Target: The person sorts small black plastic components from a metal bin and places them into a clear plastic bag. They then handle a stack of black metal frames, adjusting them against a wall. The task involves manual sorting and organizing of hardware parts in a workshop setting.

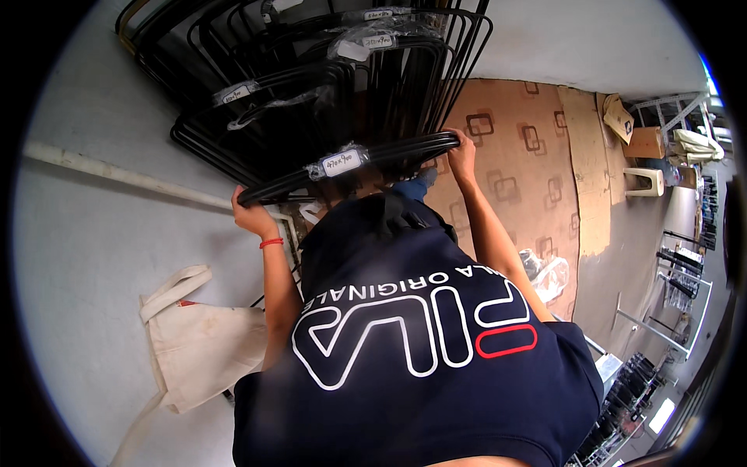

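Observation:
A bundle of black bent-tube frames [389, 152], wrapped at its middle with clear plastic and bearing a white handwritten label [340, 162], spans the space in front of my body. At its left end my left hand [254, 218], with a red cord on the wrist, is closed around the tubes. My right hand [462, 154] grips the opposite corner, which sits farther off and higher in the picture. The lower part of the bundle is hidden. Just beyond it, more black frame bundles [288, 82] lean upright against the wall in rows, some with similar labels and plastic wrap.
A pale pipe [117, 171] runs along the left wall, above a hanging cream cloth bag [204, 346]. Brown patterned flooring [506, 156] and flattened cardboard [587, 167] cover the right side. Farther right are a white stool [644, 182], a cardboard box [644, 143] and metal racks [685, 311].

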Tool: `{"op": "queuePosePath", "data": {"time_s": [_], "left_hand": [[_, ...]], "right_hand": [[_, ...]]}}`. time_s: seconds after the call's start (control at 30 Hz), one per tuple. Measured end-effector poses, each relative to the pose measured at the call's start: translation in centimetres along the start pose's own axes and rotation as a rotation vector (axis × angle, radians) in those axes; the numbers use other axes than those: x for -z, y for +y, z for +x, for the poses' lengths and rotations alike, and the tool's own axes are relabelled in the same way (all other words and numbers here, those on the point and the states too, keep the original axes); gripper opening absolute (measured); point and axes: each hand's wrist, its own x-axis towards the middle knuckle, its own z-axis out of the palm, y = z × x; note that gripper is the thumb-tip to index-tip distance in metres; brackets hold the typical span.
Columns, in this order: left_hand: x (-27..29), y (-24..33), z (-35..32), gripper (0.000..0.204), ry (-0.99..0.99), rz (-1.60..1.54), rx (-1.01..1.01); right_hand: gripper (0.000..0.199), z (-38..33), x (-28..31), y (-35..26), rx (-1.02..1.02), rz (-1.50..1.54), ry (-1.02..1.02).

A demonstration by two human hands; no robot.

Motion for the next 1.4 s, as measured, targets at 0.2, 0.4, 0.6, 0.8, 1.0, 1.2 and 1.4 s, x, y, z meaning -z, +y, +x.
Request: {"op": "queuePosePath", "data": {"time_s": [0.2,0.4,0.6,0.8,1.0,1.2,1.4], "left_hand": [[0.6,0.6,0.4,0.022,0.016,-0.083,0.091],[3.2,3.8,1.9,0.025,-0.022,-0.027,0.036],[3.8,3.1,3.1,0.024,0.001,-0.107,0.027],[3.2,2.1,3.2,0.022,0.000,-0.140,0.040],[2.8,1.4,3.2,0.022,-0.002,-0.203,0.051],[4.1,-3.8,1.1,0.020,0.037,-0.188,0.116],[5.2,-3.2,0.8,0.021,-0.030,-0.108,0.090]], "right_hand": [[0.029,-0.3,0.8,-0.7,0.038,-0.180,-0.067],[0.029,-1.8,2.3,-3.6,0.072,-0.265,-0.034],[0.029,-2.1,1.5,-5.3,0.052,-0.264,-0.023],[0.027,-1.7,0.7,-5.8,0.035,-0.228,-0.008],[0.023,-1.3,0.1,-6.2,0.031,-0.217,-0.032],[0.012,-3.1,-2.1,-5.5,0.019,-0.200,-0.141],[0.014,-3.6,-1.7,-5.1,0.035,-0.024,-0.163]]}}
